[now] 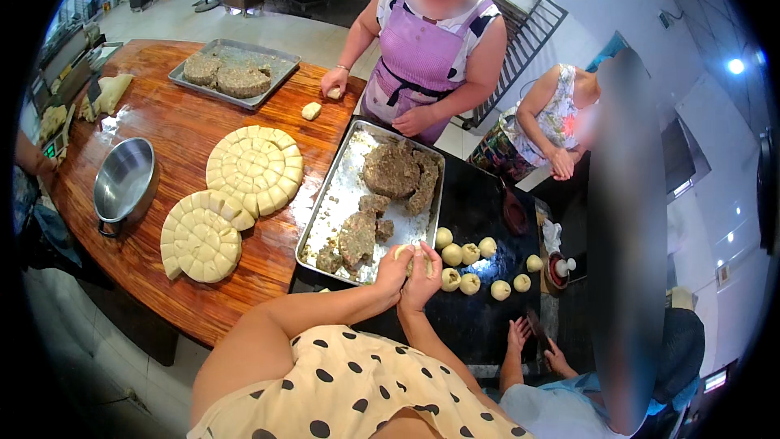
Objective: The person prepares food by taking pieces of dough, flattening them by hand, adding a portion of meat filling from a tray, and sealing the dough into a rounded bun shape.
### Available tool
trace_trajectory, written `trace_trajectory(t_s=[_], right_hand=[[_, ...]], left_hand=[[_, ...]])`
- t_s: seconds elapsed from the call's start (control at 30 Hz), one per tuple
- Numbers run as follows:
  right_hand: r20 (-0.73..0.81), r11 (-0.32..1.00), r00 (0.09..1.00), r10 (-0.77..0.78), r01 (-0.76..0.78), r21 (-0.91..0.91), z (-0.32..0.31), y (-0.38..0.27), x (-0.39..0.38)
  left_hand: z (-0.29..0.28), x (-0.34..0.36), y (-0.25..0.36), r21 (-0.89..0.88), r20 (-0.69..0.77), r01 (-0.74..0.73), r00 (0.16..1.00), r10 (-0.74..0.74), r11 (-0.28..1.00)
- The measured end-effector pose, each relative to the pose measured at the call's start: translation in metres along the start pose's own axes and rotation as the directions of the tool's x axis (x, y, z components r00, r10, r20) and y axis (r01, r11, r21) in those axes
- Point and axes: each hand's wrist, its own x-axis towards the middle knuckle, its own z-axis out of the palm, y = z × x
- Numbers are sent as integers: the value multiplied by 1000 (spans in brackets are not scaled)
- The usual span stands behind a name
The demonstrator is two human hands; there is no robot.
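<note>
Both of my hands meet above the near right corner of a metal tray (306, 236). My left hand (391, 271) and my right hand (420, 284) are closed together around a small piece of pale dough (404, 251), mostly covered by the fingers. In the tray lie lumps of brown, crumbly filling: a large mound (388, 171) at the far end and a smaller chunk (356, 240) nearer to me. Just right of my hands, several round dough balls (470, 283) rest on a black surface, some with filling showing at the top.
Two rounds of cut dough (253, 167) (201, 240) sit on the wooden table (162, 114), near a steel bowl (123, 179). Farther back is another filling tray (280, 73). A person in a purple apron (422, 57) faces me; other people stand at the right and left edges.
</note>
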Motion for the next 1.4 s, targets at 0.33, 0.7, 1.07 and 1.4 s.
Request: trace_trajectory(t_s=[0.33,0.7,1.07,1.4], right_hand=[[272,969,941,203,-152,-195,-21,16,1],[87,998,995,47,-44,-45,5,16,11],[256,975,944,206,-219,26,3,-1,9],[375,763,856,-356,498,-412,22,-12,-9]], left_hand=[[-34,6,14,181,10,267,962,-273,946],[-31,36,24,372,204,16,974,-98,928],[-47,25,38,20,-72,210,975,-208,977],[-60,35,9,828,130,-244,960,249,505]])
